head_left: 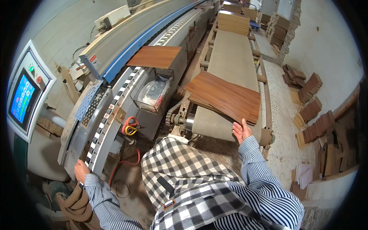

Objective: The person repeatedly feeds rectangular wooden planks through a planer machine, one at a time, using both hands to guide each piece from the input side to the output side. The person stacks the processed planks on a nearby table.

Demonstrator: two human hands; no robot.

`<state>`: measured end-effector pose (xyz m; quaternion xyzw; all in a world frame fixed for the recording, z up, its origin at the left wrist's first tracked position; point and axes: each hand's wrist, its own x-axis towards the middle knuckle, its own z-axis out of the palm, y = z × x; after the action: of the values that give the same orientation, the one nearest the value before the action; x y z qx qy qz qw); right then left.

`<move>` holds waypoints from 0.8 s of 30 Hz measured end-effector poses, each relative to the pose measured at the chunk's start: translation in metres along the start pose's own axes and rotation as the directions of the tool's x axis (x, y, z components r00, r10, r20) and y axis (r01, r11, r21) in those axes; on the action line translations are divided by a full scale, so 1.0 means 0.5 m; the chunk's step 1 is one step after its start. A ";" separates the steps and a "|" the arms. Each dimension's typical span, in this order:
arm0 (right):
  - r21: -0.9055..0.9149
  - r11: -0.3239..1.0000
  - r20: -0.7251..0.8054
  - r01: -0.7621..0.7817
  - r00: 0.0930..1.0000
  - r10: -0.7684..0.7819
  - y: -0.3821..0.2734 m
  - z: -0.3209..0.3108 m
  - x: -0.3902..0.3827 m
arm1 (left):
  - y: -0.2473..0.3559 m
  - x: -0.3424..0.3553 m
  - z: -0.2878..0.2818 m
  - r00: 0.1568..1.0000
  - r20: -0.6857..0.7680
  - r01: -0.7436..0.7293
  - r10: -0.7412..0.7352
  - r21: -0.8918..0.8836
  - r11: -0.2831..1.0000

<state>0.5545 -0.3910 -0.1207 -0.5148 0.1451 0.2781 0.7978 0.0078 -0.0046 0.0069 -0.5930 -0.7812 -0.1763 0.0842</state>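
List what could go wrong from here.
1. The reddish-brown boards on the conveyor are stacked unevenly, and the right hand is close to their near corner; a knock might slide the top one askew or off the pile.
2. The left hand is at the near end of the machine's track; if the track runs, the fingers could get pinched.

Soft, bright light washes the pale wall (331, 50) over here, while shadow gathers between the machine (148, 122) and the belt (235, 51). The screen (23, 100) glows blue. Straight edges bow toward the black rim.
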 end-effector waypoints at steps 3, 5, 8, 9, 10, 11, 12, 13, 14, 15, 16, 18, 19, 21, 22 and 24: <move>0.090 0.996 0.083 -0.016 0.996 0.008 0.027 -0.004 0.057 | 0.001 0.005 0.003 0.999 -0.026 -0.038 0.038 0.012 0.999; 0.108 0.990 0.149 -0.093 0.986 0.076 0.028 0.001 0.054 | -0.002 0.004 0.002 0.999 -0.032 -0.027 0.027 0.006 1.000; -0.216 0.948 0.436 -0.234 0.846 0.308 0.073 -0.044 0.064 | -0.004 0.005 0.001 0.999 -0.041 -0.022 0.022 0.000 1.000; -0.295 0.917 0.506 -0.268 0.770 0.388 0.068 -0.014 0.022 | -0.010 0.000 0.003 0.998 -0.054 0.010 -0.011 -0.002 1.000; -0.246 0.905 0.533 -0.346 0.731 0.425 0.068 0.005 -0.012 | -0.012 0.000 0.003 0.997 -0.068 0.038 -0.038 -0.006 0.999; -0.132 0.950 0.514 -0.282 0.800 0.309 0.084 0.011 -0.023 | -0.004 -0.005 -0.002 0.995 -0.087 0.040 -0.041 -0.018 0.999; -0.021 0.978 0.483 -0.209 0.854 0.193 0.098 0.016 -0.029 | -0.011 0.002 0.011 0.995 -0.101 0.021 -0.022 -0.016 1.000; 0.015 0.996 0.477 -0.092 0.876 0.073 0.108 0.029 -0.042 | -0.007 0.005 0.014 0.995 -0.101 0.018 -0.022 -0.032 0.999; 0.055 0.998 0.470 0.027 0.881 -0.049 0.115 0.039 -0.057 | 0.003 -0.001 0.009 0.993 -0.118 0.013 -0.021 -0.070 0.997; 0.040 0.999 0.500 0.024 0.865 -0.041 0.117 0.035 -0.053 | -0.007 0.009 0.024 0.993 -0.116 0.025 -0.029 -0.039 0.999; 0.029 0.999 0.523 0.027 0.851 -0.038 0.114 0.027 -0.047 | 0.004 0.003 0.013 0.992 -0.122 0.025 -0.029 -0.032 0.999; 0.022 1.000 0.571 0.010 0.821 -0.021 0.105 0.033 -0.058 | 0.009 -0.004 -0.001 0.994 -0.105 0.034 -0.036 -0.021 0.999; -0.022 0.999 0.578 0.046 0.815 -0.025 0.094 0.053 -0.087 | 0.006 -0.005 -0.002 0.994 -0.108 0.030 -0.035 -0.039 0.999; -0.048 0.997 0.649 0.059 0.760 -0.013 0.075 0.094 -0.129 | 0.002 -0.007 -0.006 0.992 -0.117 0.036 -0.042 -0.055 0.998; -0.072 0.997 0.675 0.040 0.737 0.019 0.062 0.117 -0.148 | 0.002 -0.006 -0.004 0.992 -0.118 0.040 -0.047 -0.060 0.997; -0.098 0.995 0.723 0.002 0.688 0.069 0.058 0.184 -0.191 | 0.003 -0.010 -0.017 0.991 -0.120 0.049 -0.055 -0.053 0.997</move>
<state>0.4557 -0.3270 -0.0534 -0.3960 -0.1849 0.4796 0.7609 0.0099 -0.0120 0.0130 -0.5626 -0.7851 -0.2335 0.1121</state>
